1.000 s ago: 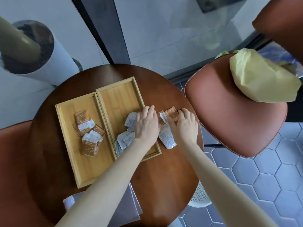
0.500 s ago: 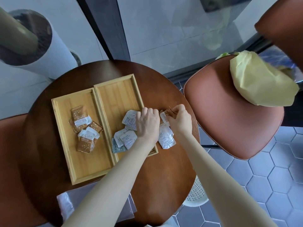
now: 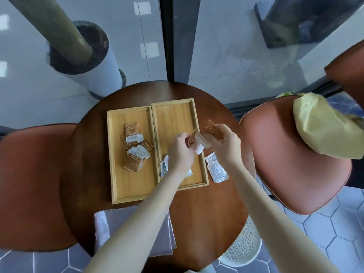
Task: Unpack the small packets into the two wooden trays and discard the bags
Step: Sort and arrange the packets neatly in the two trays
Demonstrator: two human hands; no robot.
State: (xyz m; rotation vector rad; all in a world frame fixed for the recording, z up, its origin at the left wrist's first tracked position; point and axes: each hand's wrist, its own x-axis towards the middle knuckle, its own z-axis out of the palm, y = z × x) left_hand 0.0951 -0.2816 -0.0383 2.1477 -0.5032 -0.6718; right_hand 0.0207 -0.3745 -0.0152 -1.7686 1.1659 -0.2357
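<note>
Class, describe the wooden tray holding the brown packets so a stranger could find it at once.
Start at the round table. Two wooden trays lie side by side on it; take the left tray. It alone holds a pile of brown dotted packets, and no hand hovers above it.

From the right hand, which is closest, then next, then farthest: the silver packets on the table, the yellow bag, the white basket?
1. Silver packets: beside the right hand, on the table.
2. Yellow bag: on the right chair.
3. White basket: under the table's near edge.
</note>
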